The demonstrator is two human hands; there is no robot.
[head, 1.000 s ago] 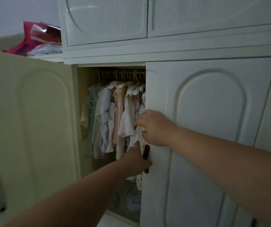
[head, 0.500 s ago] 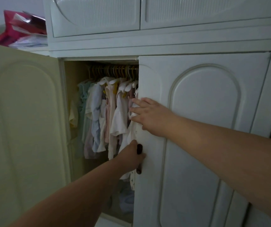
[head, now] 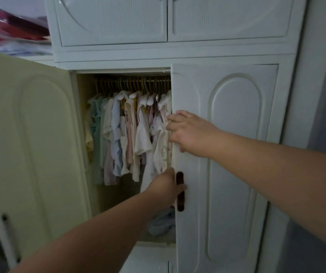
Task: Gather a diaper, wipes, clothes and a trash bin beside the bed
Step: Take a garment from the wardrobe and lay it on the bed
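Clothes (head: 130, 133) hang packed inside the wardrobe (head: 227, 54), left door (head: 30, 144) swung wide. Right hand (head: 190, 133) lies flat-fingered over the right door (head: 237, 154) edge; left hand (head: 164, 187) curls around that edge beside the dark handle (head: 180, 191).

Right door (head: 227, 154) hides rest of clothes (head: 130, 134); left hand (head: 163, 187) fingertips behind door edge.

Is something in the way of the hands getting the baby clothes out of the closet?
Partly. The left door is swung open, but the right door covers the rightmost clothes. The left hand holds its handle; the right hand is at its edge.
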